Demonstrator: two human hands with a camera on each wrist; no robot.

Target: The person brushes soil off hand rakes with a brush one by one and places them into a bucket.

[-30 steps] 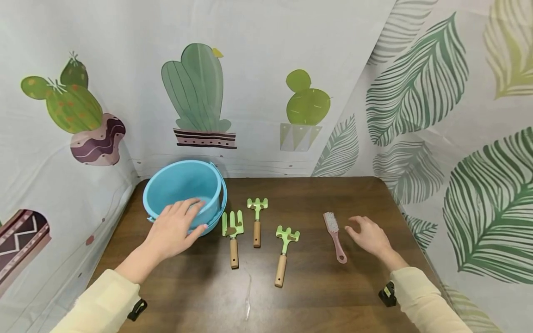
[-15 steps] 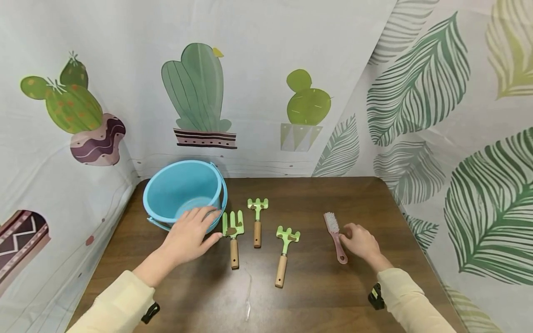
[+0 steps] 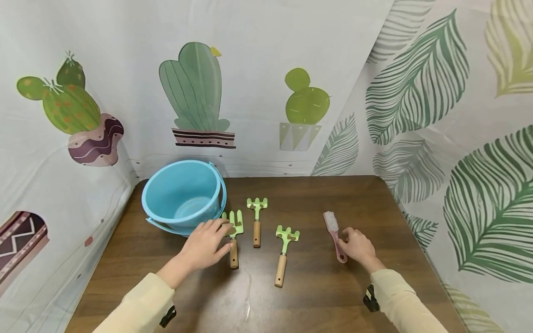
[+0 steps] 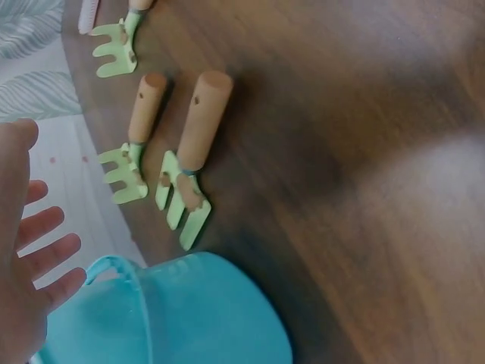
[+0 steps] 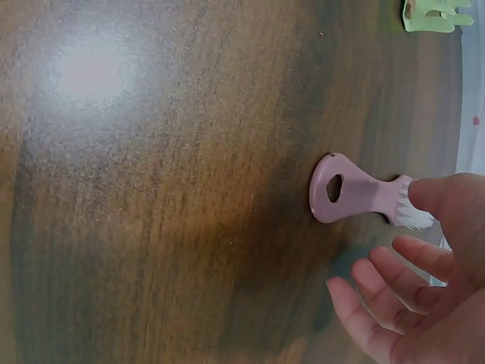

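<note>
Beside the loosely spread right hand (image 3: 359, 245), pink brush (image 3: 335, 236), white-bristled, hole-ended; near the spread left hand (image 3: 207, 245), green, wood-handled fork (image 4: 199, 144).

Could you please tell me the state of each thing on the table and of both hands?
Bucket: upright, handle lowered
Fork: lying, ungripped
Far rake: lying
Near rake: lying
Brush: lying, bristles showing
Left hand: fingers apart, holding nothing
Right hand: beside brush, contact unclear
</note>
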